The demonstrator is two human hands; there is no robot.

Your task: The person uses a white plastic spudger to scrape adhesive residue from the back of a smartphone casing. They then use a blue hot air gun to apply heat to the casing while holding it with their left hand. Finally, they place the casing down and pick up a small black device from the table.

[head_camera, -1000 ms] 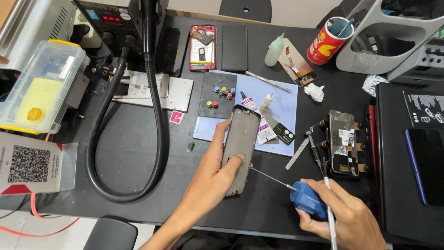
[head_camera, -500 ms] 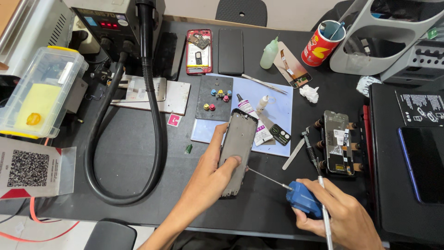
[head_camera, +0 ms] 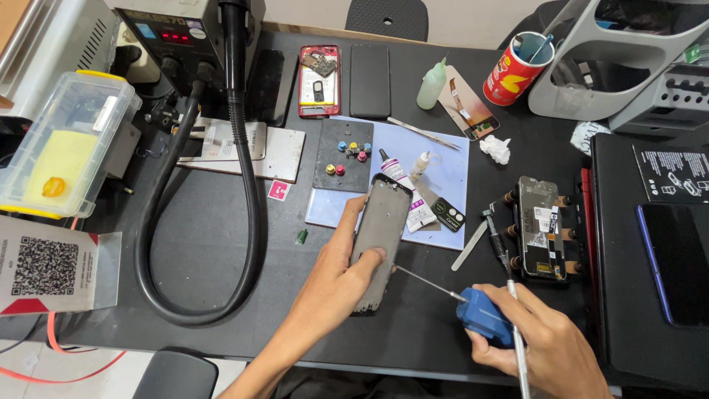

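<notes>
My left hand (head_camera: 336,284) still clasps the grey phone frame (head_camera: 380,240) just below the blue mat (head_camera: 443,166); my right hand (head_camera: 543,347) keeps gripping the blue-handled screwdriver (head_camera: 473,310), its tip now nearer the frame's edge.

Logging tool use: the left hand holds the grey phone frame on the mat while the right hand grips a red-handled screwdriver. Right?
Not quite. In the head view the screwdriver in the right hand has a blue handle, not red. The left hand does hold the grey phone frame.
</notes>
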